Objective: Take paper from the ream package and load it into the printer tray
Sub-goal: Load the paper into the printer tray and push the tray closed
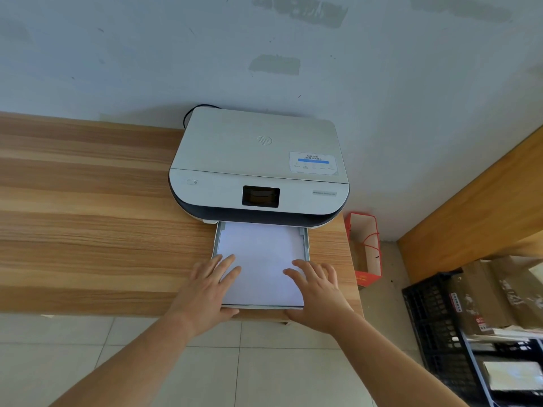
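1. Printer (258, 168): white with a dark band at the front, standing on a wooden table (88, 215) against the wall; small dark screen in the middle of the front panel.
2. Printer tray (306, 243): pulled out from under the printer's front, reaching the table's near edge.
3. Paper (261, 259): white stack lying flat in the tray, its far end under the printer, its near end at the table edge.
4. Left hand (210, 289): fingers spread flat, palm down on the stack's near left corner; thumb hooked under the tray's front edge. Nothing clasped.
5. Right hand (316, 295): fingers splayed and slightly bent, fingertips resting on the stack's near right part, palm at the corner. Nothing clasped.
6. Red paper bag (364, 248): on the floor, just right of the table.
7. Black crate (435, 327): lower right, holding cardboard boxes.
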Available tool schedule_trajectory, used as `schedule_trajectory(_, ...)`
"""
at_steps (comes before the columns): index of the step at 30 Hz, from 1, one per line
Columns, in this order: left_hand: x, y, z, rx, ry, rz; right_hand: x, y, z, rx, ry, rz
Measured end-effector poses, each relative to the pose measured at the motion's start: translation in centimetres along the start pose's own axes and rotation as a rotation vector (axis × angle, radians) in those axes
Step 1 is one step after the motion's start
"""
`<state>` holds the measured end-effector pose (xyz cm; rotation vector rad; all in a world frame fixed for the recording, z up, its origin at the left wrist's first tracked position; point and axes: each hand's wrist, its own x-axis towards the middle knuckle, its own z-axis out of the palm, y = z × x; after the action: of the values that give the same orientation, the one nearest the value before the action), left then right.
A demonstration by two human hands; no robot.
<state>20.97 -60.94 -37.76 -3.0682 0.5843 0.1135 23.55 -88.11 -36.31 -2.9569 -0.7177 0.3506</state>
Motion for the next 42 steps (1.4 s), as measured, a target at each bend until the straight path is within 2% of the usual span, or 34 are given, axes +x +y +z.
schedule_trajectory(7, 0.9, -0.6, 0.0, 0.026, 0.031, -0.002, 1.1, 0.1, -0.6, -0.066, -0.006, -0.001)
schedule_trajectory(22, 2.9, -1.4, -0.6, 0.009, -0.008, -0.087, 4.2, 0.2, -1.3, -0.212, -0.049, 0.032)
schedule_trajectory(42, 6.0, -3.0, -2.4, 0.041, -0.019, -0.141, 6.5, 1.0, -2.8, -0.204, 0.022, 0.133)
